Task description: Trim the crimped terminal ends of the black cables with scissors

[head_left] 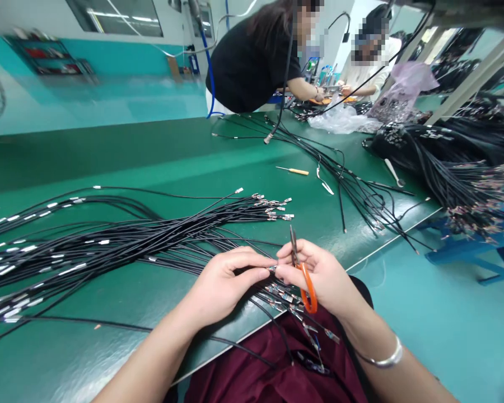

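My left hand (pixel 229 282) pinches a black cable close to its end, thumb against forefinger. Facing it, my right hand (pixel 325 277) has its thumb and finger at the small metallic cable end (pixel 272 268). A pair of scissors (pixel 309 288) with orange handles is held in the right hand, blades pointing up and away from me. Below both hands, several cable ends with connectors (pixel 282 292) hang over the table edge onto the maroon cloth on my lap. Beyond the hands lies a bundle of black cables (pixel 185 226) with white labels and metal terminals.
The green table (pixel 121 162) carries a yellow-handled pick tool (pixel 298 172), a white-handled tool (pixel 393 172) and loose cables (pixel 331 162). More cables (pixel 441 162) are heaped at the right above a blue stool (pixel 487 252). Two people work across the table, near plastic bags (pixel 344 118).
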`<state>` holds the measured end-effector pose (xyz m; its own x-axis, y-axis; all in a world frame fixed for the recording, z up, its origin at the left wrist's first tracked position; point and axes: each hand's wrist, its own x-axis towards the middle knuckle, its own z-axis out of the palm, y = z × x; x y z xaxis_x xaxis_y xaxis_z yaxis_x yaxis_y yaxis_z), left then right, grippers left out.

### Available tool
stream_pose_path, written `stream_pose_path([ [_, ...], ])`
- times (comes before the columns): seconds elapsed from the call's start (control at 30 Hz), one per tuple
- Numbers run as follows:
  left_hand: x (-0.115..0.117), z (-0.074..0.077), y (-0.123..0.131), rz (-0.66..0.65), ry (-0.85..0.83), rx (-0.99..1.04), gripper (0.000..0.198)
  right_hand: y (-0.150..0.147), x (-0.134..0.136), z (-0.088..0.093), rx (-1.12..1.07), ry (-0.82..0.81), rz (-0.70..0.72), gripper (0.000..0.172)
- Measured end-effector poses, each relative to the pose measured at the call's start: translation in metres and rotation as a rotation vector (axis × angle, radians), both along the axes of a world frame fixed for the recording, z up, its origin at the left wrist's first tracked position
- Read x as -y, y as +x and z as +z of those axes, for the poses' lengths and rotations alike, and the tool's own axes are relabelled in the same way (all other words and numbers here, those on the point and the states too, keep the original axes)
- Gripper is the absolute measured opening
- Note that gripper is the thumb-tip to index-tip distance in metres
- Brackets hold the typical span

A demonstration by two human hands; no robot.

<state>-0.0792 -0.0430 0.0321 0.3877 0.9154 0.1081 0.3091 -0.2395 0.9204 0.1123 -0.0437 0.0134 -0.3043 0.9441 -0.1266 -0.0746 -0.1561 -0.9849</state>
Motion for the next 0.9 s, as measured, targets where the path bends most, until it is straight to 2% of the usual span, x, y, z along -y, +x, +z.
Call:
stream_pose_path([
  [0.17,0.002,-0.002,0.001,0.024,0.137,0.024,0.016,-0.005,0.001,0.006,-0.059,-0.034,-0.012,0.017],
  [0.37,0.005,-0.007,0.003,0.135,0.327,0.029,0.013,-0.007,-0.002,0.008,-0.151,-0.136,-0.024,0.02],
  [0.5,0.004,-0.007,0.003,0.103,0.375,-0.025,0.025,-0.007,-0.002,0.009,-0.141,-0.095,-0.04,0.021],
  [0.63,0.003,-0.007,0.005,0.065,0.418,-0.031,0.015,-0.005,0.002,0.008,-0.1,-0.076,-0.036,0.02],
  [0.9,0.008,-0.009,0.011,0.2,0.4,-0.011,0.015,-0.008,0.0,0.009,-0.124,-0.081,-0.061,0.02],
])
